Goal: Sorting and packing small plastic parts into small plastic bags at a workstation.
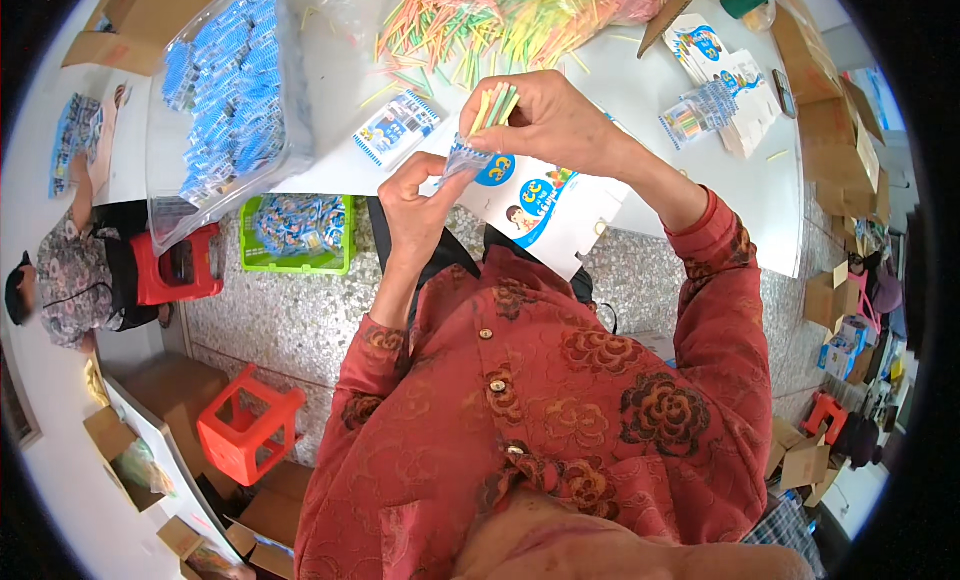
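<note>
A bundle of thin yellow, green and pink sticks (497,104) stands upright in the closed fingers of my right hand (555,125). Just below it, my left hand (412,208) pinches a small blue-and-white plastic packet (464,160). The lower ends of the sticks are at the packet's mouth; my fingers hide how far in they reach. Under my hands lies a printed white carton sheet (560,212) with blue designs, jutting past the table's near edge. Another blue-and-white packet (398,128) lies flat on the table beside my left hand.
A heap of loose pastel sticks (450,30) covers the table's far side. At left stands a clear tub (297,110) of blue packets. Flat cartons (755,105) and a filled packet (690,118) lie right. A green basket (300,268) and red stools (250,430) are on the floor; a person (85,260) sits left.
</note>
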Available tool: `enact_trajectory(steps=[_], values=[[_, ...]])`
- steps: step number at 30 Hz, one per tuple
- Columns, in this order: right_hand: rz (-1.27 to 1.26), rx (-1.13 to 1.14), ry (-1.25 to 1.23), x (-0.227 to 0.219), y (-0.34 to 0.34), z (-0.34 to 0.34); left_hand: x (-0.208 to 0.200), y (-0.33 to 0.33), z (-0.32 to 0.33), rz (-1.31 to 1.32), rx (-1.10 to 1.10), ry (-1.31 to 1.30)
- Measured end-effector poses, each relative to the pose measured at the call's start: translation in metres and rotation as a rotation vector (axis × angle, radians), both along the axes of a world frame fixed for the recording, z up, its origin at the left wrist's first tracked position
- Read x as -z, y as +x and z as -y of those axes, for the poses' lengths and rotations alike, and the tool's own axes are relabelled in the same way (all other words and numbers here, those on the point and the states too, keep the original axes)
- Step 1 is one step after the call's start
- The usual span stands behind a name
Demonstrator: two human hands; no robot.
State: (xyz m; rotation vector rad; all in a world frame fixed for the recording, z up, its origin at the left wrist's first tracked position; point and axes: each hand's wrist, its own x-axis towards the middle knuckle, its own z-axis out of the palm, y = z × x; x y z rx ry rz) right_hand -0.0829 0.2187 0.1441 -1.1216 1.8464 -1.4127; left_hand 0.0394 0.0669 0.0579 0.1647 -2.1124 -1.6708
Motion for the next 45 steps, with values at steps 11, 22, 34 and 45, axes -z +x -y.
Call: enact_trajectory(steps=[11,22,34,45], values=[[-0.171,-0.004,0.010,-0.005,-0.001,0.001,-0.005,-0.004,-0.003,-0.005,0.023,0.007],[-0.147,0.003,-0.071,-0.004,-0.005,0.000,0.008,-0.006,-0.006,0.003,0.077,0.261],[-0.095,0.148,-0.115,0.015,-0.009,-0.005,0.001,-0.002,-0.005,0.065,0.134,0.460],[0.084,0.200,-0.095,0.033,0.000,-0.011,-0.005,-0.006,-0.005,-0.004,0.067,0.314]])
